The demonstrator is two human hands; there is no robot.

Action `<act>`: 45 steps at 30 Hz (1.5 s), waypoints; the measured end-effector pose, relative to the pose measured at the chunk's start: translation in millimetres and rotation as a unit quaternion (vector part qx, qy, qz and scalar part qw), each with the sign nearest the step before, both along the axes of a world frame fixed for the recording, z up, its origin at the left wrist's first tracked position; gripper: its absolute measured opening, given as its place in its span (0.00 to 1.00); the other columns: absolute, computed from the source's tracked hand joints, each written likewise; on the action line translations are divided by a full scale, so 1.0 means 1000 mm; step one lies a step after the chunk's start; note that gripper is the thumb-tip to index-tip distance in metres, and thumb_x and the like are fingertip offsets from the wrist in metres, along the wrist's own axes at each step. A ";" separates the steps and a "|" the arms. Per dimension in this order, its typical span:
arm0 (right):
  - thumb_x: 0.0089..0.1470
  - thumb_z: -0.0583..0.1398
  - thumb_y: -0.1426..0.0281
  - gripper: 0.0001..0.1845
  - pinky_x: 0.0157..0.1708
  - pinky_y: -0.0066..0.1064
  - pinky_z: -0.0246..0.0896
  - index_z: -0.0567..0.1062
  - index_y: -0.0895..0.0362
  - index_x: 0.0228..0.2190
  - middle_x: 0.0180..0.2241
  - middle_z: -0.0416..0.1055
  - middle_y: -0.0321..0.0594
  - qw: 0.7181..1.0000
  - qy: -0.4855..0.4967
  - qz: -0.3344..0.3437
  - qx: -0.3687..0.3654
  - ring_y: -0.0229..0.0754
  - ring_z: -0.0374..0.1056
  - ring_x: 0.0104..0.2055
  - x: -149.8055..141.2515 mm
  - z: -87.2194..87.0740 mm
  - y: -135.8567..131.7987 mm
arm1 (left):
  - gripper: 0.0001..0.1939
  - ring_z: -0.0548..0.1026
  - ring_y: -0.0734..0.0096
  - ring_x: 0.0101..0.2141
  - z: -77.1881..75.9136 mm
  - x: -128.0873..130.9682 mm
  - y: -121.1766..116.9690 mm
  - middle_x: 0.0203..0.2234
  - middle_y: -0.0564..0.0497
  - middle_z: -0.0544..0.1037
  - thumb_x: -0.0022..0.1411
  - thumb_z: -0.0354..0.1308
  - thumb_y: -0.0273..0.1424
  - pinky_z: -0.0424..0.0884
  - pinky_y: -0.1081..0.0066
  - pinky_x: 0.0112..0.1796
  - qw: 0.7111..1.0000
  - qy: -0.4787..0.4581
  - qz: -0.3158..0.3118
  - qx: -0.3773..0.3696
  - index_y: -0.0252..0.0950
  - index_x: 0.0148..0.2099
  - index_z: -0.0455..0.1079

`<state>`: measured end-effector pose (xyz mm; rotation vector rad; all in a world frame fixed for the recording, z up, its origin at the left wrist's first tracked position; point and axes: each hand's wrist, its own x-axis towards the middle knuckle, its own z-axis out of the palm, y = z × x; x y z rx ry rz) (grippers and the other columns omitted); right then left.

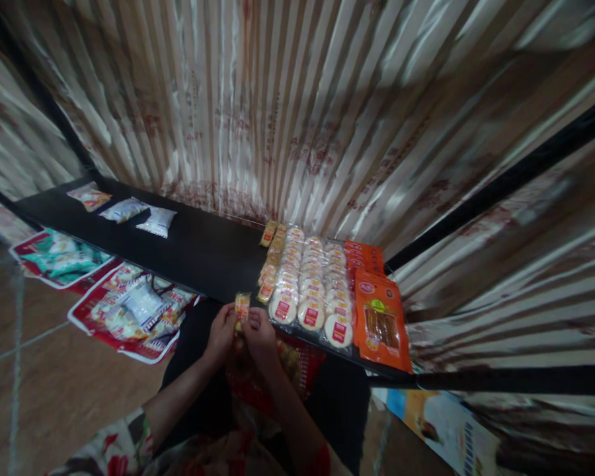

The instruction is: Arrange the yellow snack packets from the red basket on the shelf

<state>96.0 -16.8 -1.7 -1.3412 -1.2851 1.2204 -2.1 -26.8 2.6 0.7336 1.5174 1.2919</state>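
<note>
Between my left hand (221, 334) and my right hand (259, 332) is a small yellow wrapped snack (242, 307), held upright at the front edge of the black shelf (213, 254). Fingers of both hands are closed on its sides. Below them, on my lap, lies a red bag (297, 363) with more wrapped snacks, partly hidden by my right forearm. Just right of my hands, similar yellow packets (268, 287) form a row on the shelf. Beside them stand several overlapping rows of round white wrapped crackers (311, 311).
Orange snack pouches (381, 317) lie at the shelf's right end. Three pale packets, one a white packet (157, 220), sit on its left part. On the tiled floor are open bags, one a red bag of white packets (139, 307). Striped curtain (238, 132) and black poles surround the shelf.
</note>
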 end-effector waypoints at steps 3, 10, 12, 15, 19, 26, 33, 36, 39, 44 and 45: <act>0.49 0.56 0.68 0.10 0.37 0.32 0.69 0.66 0.55 0.36 0.35 0.73 0.42 1.000 0.008 0.020 0.016 0.39 0.72 0.36 -0.005 0.007 0.008 | 0.19 0.74 0.66 0.37 0.001 -0.003 0.012 0.37 0.46 0.76 0.53 0.52 0.39 0.69 0.69 0.38 1.000 0.020 0.011 0.005 0.33 0.43 0.69; 0.49 0.56 0.70 0.15 0.44 0.36 0.66 0.70 0.55 0.42 0.42 0.72 0.42 0.989 -0.126 0.025 0.075 0.42 0.70 0.43 -0.009 0.024 0.031 | 0.15 0.73 0.66 0.38 0.014 -0.005 0.041 0.36 0.46 0.76 0.54 0.51 0.35 0.68 0.67 0.44 0.998 0.041 0.029 0.030 0.33 0.42 0.69; 0.49 0.56 0.70 0.15 0.42 0.35 0.66 0.71 0.54 0.42 0.41 0.72 0.41 0.984 -0.162 0.026 0.071 0.42 0.69 0.41 -0.009 0.031 0.039 | 0.15 0.73 0.66 0.38 0.016 -0.005 0.051 0.37 0.46 0.76 0.55 0.50 0.34 0.68 0.67 0.44 0.998 0.050 0.029 0.032 0.33 0.43 0.69; 0.50 0.56 0.69 0.14 0.39 0.33 0.67 0.72 0.55 0.41 0.40 0.72 0.42 0.984 -0.166 0.028 0.064 0.42 0.70 0.39 -0.010 0.041 0.053 | 0.15 0.73 0.66 0.40 0.015 -0.006 0.066 0.39 0.45 0.76 0.56 0.49 0.32 0.66 0.67 0.46 0.995 0.084 0.032 0.033 0.33 0.44 0.69; 0.50 0.55 0.71 0.15 0.34 0.31 0.68 0.71 0.55 0.42 0.42 0.72 0.42 0.992 -0.113 0.041 0.039 0.39 0.71 0.34 -0.016 0.046 0.070 | 0.15 0.73 0.66 0.42 0.007 -0.006 0.088 0.40 0.46 0.76 0.57 0.49 0.32 0.67 0.68 0.45 0.992 0.113 0.041 0.030 0.35 0.45 0.70; 0.52 0.53 0.73 0.16 0.44 0.34 0.64 0.69 0.55 0.44 0.43 0.73 0.42 0.995 -0.098 0.026 -0.005 0.40 0.71 0.41 -0.021 0.038 0.099 | 0.16 0.73 0.66 0.43 0.001 -0.004 0.119 0.44 0.44 0.75 0.59 0.47 0.31 0.66 0.68 0.46 0.986 0.168 0.009 0.016 0.35 0.48 0.69; 0.56 0.52 0.66 0.17 0.46 0.34 0.61 0.70 0.55 0.46 0.43 0.73 0.44 0.993 -0.114 -0.020 -0.008 0.41 0.70 0.45 -0.022 0.041 0.129 | 0.18 0.72 0.61 0.46 0.020 -0.001 0.142 0.45 0.42 0.75 0.60 0.48 0.33 0.65 0.64 0.47 0.978 0.206 -0.021 -0.016 0.35 0.51 0.67; 0.55 0.53 0.65 0.16 0.45 0.34 0.62 0.71 0.55 0.44 0.42 0.74 0.44 0.991 -0.132 -0.028 -0.008 0.42 0.70 0.44 -0.022 0.046 0.140 | 0.18 0.73 0.62 0.44 0.024 0.001 0.151 0.45 0.42 0.76 0.59 0.50 0.32 0.65 0.66 0.46 0.977 0.211 -0.015 -0.006 0.36 0.52 0.65; 0.55 0.52 0.65 0.17 0.43 0.33 0.63 0.71 0.56 0.44 0.41 0.74 0.44 0.990 -0.140 -0.015 0.003 0.43 0.70 0.43 -0.021 0.047 0.150 | 0.18 0.74 0.63 0.43 0.022 0.004 0.158 0.44 0.42 0.76 0.59 0.51 0.32 0.66 0.67 0.44 0.973 0.230 -0.016 0.001 0.36 0.52 0.64; 0.54 0.52 0.66 0.14 0.42 0.32 0.63 0.73 0.55 0.40 0.38 0.74 0.43 0.985 -0.174 -0.014 0.005 0.42 0.71 0.41 -0.021 0.042 0.162 | 0.16 0.73 0.64 0.44 0.013 0.006 0.169 0.43 0.44 0.77 0.58 0.51 0.29 0.65 0.68 0.46 0.970 0.241 -0.035 0.021 0.38 0.49 0.66; 0.54 0.52 0.67 0.14 0.43 0.33 0.62 0.73 0.56 0.40 0.38 0.74 0.43 0.983 -0.182 -0.016 0.001 0.42 0.70 0.41 -0.021 0.042 0.165 | 0.16 0.73 0.64 0.44 0.011 0.006 0.171 0.42 0.45 0.77 0.58 0.52 0.29 0.65 0.68 0.46 0.970 0.238 -0.039 0.026 0.38 0.49 0.67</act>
